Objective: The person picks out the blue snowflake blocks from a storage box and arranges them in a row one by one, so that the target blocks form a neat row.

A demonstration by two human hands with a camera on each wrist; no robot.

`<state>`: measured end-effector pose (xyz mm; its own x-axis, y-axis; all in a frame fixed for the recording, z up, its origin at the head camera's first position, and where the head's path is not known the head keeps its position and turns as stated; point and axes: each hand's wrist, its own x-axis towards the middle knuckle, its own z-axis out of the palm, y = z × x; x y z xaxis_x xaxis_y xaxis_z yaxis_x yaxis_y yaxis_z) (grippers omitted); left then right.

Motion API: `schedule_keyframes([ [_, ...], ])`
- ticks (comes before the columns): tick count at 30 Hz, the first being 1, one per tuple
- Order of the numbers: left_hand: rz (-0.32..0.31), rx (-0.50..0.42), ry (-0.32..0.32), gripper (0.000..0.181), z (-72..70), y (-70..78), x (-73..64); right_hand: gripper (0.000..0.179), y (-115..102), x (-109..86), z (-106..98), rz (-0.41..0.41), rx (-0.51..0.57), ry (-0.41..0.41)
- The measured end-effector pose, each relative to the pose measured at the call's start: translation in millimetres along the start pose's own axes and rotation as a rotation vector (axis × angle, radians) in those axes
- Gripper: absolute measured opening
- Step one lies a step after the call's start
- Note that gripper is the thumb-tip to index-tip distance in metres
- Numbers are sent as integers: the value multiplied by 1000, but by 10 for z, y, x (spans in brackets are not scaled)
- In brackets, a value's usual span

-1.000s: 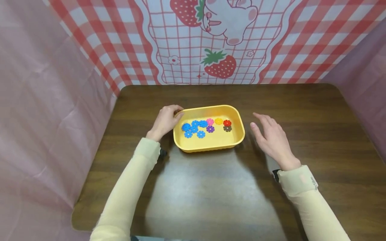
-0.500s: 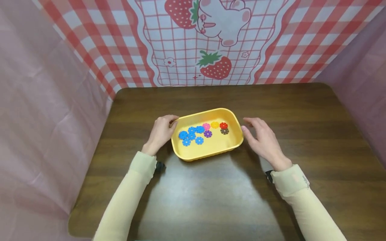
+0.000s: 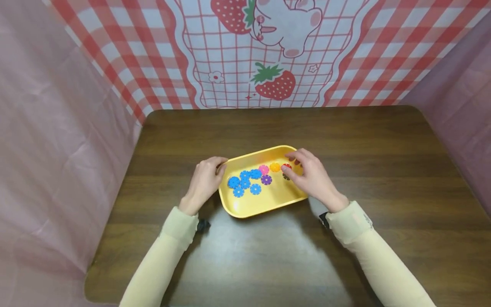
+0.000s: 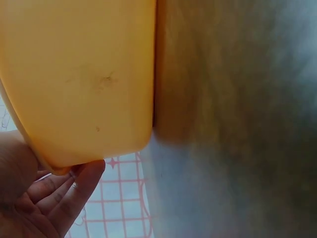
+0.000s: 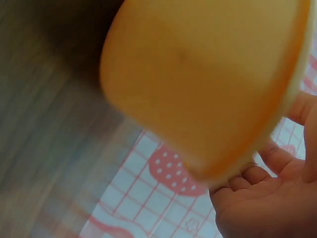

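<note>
- Head view, risk: the yellow tray sits mid-frame on the wooden table, its left end held; should I tug that end with the other unsecured, it may swing round, and the loose blue pieces could slide together;
- Head view, further risk: my right hand overhangs the tray's right end and partly hides the red piece; with sight blocked, a reach there might knock it against the yellow piece;
- Head view, hands: my left hand pinches the rim near its upper-left corner, gap narrow; my right has thumb and fingers moderately apart, no piece seen between them;
- Left wrist view: at lower left, fingers bend against the tray's outer wall; a shallow hold, I judge, liable to slip under lifting;
- Right wrist view: blurred; fingers loosely bent at lower right, beyond the rim; contact cannot be told.
</note>
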<state>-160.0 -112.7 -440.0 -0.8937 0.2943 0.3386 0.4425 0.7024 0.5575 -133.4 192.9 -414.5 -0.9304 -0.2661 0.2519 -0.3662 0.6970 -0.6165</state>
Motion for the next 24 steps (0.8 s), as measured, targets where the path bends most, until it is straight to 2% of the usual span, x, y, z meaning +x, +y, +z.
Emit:
schedule_keyframes([
  [8,-17,-6,7,18,-14,63,-103,43,-162,60,262,4,-44,-110],
  [17,-12,7,2,15,-6,128,-180,39,-335,114,420,13,-189,-264],
  [24,-10,15,10,15,1,152,-200,39,-390,169,463,15,-187,-286],
])
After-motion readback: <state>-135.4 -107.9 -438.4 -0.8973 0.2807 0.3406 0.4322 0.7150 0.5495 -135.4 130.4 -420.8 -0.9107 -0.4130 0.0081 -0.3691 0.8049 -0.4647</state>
